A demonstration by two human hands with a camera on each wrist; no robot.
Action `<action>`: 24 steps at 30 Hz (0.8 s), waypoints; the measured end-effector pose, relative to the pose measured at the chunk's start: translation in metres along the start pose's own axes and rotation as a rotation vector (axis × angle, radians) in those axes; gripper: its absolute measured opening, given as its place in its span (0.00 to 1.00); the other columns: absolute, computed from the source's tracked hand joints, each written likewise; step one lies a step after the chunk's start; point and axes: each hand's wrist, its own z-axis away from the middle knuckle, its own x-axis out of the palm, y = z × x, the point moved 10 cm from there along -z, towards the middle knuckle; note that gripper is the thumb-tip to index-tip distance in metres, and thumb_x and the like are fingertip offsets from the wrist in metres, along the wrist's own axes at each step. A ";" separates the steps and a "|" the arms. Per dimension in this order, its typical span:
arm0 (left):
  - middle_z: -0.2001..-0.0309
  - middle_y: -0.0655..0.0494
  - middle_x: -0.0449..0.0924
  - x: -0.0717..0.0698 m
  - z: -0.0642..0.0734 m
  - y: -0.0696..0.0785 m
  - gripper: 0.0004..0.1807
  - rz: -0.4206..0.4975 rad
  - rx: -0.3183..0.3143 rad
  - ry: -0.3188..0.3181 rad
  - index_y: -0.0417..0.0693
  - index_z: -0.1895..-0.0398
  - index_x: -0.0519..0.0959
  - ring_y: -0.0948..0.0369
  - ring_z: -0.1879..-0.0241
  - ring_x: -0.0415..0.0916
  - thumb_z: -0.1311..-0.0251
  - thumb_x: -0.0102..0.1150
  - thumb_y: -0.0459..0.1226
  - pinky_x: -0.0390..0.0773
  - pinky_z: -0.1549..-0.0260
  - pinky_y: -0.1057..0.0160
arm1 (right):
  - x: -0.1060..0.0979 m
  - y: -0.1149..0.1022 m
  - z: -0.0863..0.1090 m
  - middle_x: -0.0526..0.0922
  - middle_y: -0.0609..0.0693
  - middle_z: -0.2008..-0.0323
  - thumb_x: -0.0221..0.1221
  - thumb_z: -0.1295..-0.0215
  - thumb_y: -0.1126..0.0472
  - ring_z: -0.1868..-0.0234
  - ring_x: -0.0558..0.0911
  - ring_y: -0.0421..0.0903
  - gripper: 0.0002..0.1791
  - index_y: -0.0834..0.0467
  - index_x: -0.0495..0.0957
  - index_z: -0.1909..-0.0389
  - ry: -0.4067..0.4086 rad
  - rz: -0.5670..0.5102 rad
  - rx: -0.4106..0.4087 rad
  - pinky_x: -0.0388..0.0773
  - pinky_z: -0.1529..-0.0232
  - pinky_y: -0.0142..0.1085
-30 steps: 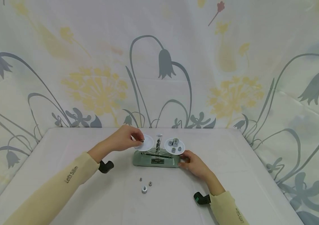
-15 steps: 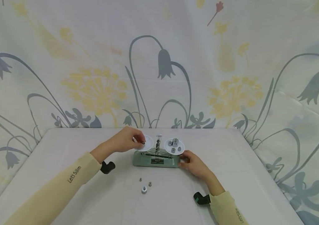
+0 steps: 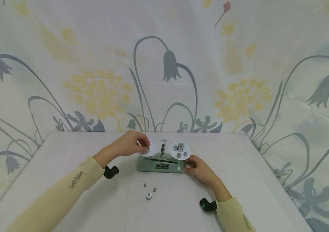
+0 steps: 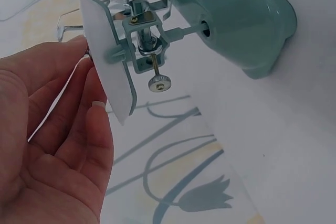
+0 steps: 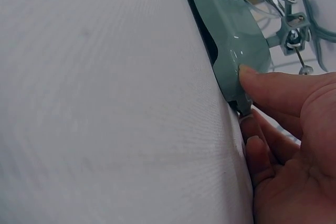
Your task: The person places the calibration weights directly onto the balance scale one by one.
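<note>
Small weight (image 3: pixel 148 148): over the left pan (image 3: pixel 154 148) in the head view, at the fingertips; I cannot tell whether it touches the pan, and it is too small for me to read its long axis.
Left hand (image 3: pixel 129 143): thumb and fingertips pinching the small weight; taking twelve as away from the person, the weight and the left pan lie at three o'clock from the palm.
Nearer hand: the left, since it has the weight; I find the right hand (image 3: pixel 200 167) well apart, about four o'clock from it.
Green base (image 3: pixel 147 167): stands below both pans, its long axis running nine to three.
Right hand's hold: thumb pressed on the base's three o'clock end, other fingers curled in at its corner, gripping it.
Right pan (image 3: pixel 172 153): at three o'clock from the left one; I count four metal weights (image 3: pixel 181 147) on it.
Loose weights (image 3: pixel 149 195): three, standing near one another on the white cloth (image 3: pixel 176 206), about seven o'clock from the base.
Backdrop: a flower-printed sheet (image 3: pixel 112 48) at twelve.
</note>
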 end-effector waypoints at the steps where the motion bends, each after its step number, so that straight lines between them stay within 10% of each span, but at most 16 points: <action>1: 0.64 0.60 0.84 -0.001 0.000 -0.001 0.04 0.000 0.000 0.004 0.46 0.62 0.84 0.62 0.63 0.80 0.40 0.68 0.33 0.80 0.64 0.63 | 0.000 0.000 0.000 0.78 0.55 0.45 0.67 0.40 0.68 0.43 0.76 0.55 0.24 0.64 0.76 0.42 0.001 -0.001 0.000 0.71 0.39 0.51; 24: 0.64 0.62 0.82 -0.027 0.032 0.000 0.05 0.011 0.027 0.133 0.46 0.62 0.85 0.62 0.62 0.79 0.41 0.69 0.32 0.79 0.61 0.59 | -0.003 -0.005 0.002 0.79 0.54 0.49 0.67 0.42 0.66 0.48 0.77 0.51 0.23 0.64 0.78 0.45 0.029 0.019 -0.052 0.75 0.44 0.47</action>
